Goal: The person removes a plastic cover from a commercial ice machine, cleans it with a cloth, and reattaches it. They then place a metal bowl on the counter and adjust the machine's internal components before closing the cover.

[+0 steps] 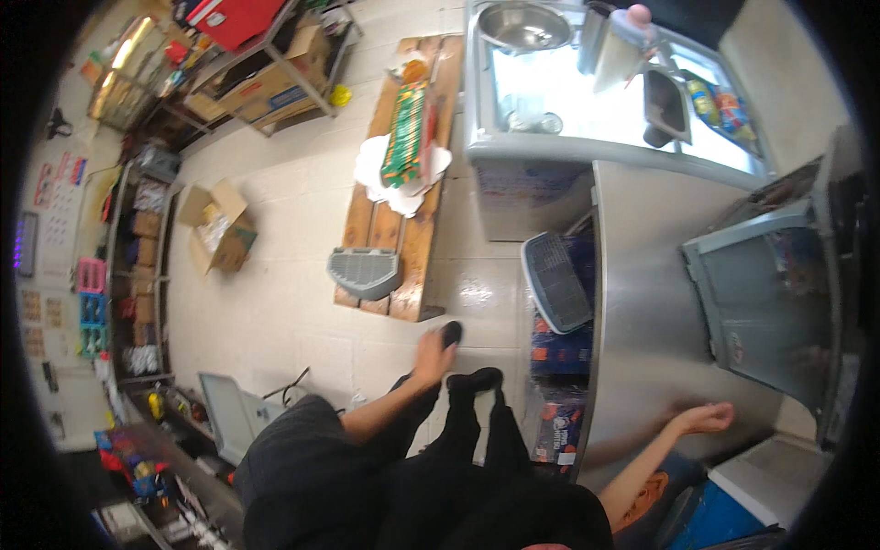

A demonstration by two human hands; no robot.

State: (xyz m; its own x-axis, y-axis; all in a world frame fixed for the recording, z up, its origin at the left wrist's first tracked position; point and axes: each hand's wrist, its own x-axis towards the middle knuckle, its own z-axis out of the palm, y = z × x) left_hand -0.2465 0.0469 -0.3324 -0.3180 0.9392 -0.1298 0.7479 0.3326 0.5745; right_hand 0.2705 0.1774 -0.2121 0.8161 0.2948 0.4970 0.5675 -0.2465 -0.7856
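My left hand (433, 358) hangs low over the floor, beside the near end of a slatted wooden bench. Its fingers look loosely apart with nothing visible in them, and the dark rounded tip beyond them looks like a shoe (451, 334). To the right, my right hand (706, 418) is over the stainless steel counter (642, 302), its fingers curled in and no object showing. A grey appliance (765, 293) with a translucent panel is the nearest thing to it. On the bench (412, 291) lies a grey slotted plastic part (365, 272).
A green and orange package (406, 137) rests on white paper on the bench. A grey grille (557, 281) leans by printed boxes (556, 422) beneath the counter. Beyond is a sink (524, 26). An open carton (218, 227) sits on the floor near shelves (139, 266).
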